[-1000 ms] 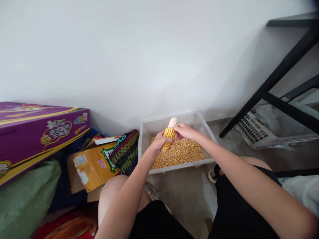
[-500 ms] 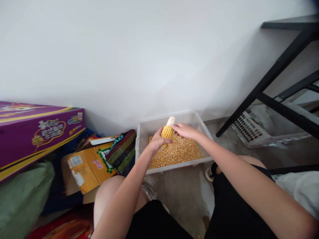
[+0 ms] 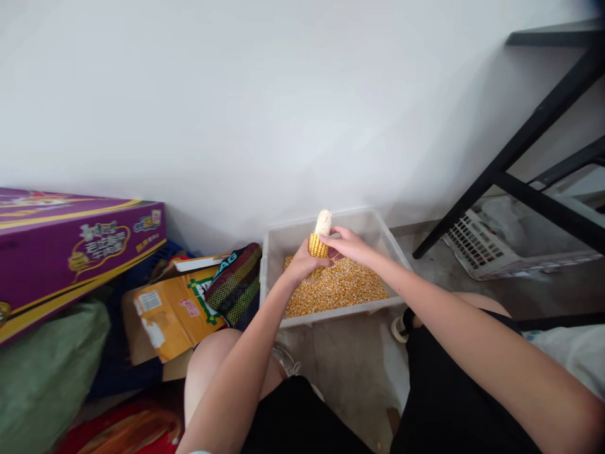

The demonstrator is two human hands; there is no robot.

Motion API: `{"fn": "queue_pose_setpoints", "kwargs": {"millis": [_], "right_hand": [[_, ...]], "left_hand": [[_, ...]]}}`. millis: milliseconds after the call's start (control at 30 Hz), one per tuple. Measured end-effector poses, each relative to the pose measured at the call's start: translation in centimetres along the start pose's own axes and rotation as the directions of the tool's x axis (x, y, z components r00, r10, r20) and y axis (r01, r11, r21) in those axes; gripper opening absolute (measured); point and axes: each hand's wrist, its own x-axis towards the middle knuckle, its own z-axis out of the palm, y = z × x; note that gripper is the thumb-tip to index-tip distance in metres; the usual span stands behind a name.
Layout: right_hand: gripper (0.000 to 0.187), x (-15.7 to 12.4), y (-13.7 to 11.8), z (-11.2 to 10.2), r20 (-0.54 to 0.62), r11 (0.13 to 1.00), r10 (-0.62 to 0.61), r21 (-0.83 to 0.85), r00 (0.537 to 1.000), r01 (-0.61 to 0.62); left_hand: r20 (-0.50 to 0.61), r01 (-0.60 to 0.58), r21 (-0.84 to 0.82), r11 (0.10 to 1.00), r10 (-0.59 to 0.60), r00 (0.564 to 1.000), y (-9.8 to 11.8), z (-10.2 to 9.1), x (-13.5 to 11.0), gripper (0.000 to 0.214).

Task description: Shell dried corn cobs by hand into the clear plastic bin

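An ear of corn (image 3: 318, 244) is held upright over a translucent plastic bin (image 3: 399, 253). Its upper part is bare white cob, while yellow kernels cover the lower part. My left hand (image 3: 305, 261) wraps around the lower, kernel-covered end. With thumb and fingers closed about it, my right hand (image 3: 348, 244) grips the ear from the right, near where kernels meet bare cob. Loose corn kernels (image 3: 350, 287) spread across the floor of the bin beneath both hands.
A purple carton (image 3: 85, 252) stands at left above a green sack (image 3: 51, 372). Torn yellow cardboard (image 3: 179, 312) and a mesh bag (image 3: 236, 284) lie beside the bin. To the right are a black table leg (image 3: 472, 195) and a white basket (image 3: 477, 246). A white wall rises behind.
The ear of corn has been raised slightly and stands more upright. My right hand has shifted a little against it, its fingers now closer around the ear. The view has moved slightly.
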Motion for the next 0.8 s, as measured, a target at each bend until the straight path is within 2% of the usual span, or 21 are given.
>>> {"fn": "queue_pose_setpoints", "kwargs": {"millis": [100, 233, 333, 567, 800], "right_hand": [[0.044, -0.1, -0.1, 0.3, -0.013, 0.999, -0.009, -0.046, 1.0, 0.008], [0.043, 0.0, 0.1, 0.3, 0.081, 0.989, -0.035, -0.138, 0.996, 0.046], [0.041, 0.4, 0.7, 0.1, 0.129, 0.983, -0.058, -0.167, 0.99, 0.079], [0.031, 0.6, 1.2, 0.0, 0.186, 1.0, 0.008, -0.027, 0.982, -0.003], [0.025, 0.7, 2.0, 0.4, 0.273, 0.99, 0.071, 0.101, 0.959, -0.102]], "left_hand": [[-0.052, 0.009, -0.042, 0.999, -0.011, 0.999, 0.0, 0.6, -0.3, 0.052], [0.045, 0.087, -0.09, 0.992, -0.084, 0.995, 0.2, 1.0, -0.7, 0.039], [0.064, 0.116, -0.1, 0.988, -0.11, 0.992, 0.1, 1.0, -0.8, 0.037], [0.076, 0.15, -0.09, 0.985, -0.144, 0.987, -0.7, 0.8, -0.6, 0.048], [0.154, 0.195, -0.111, 0.974, -0.177, 0.972, -1.9, 0.4, -0.7, 0.052]]}}
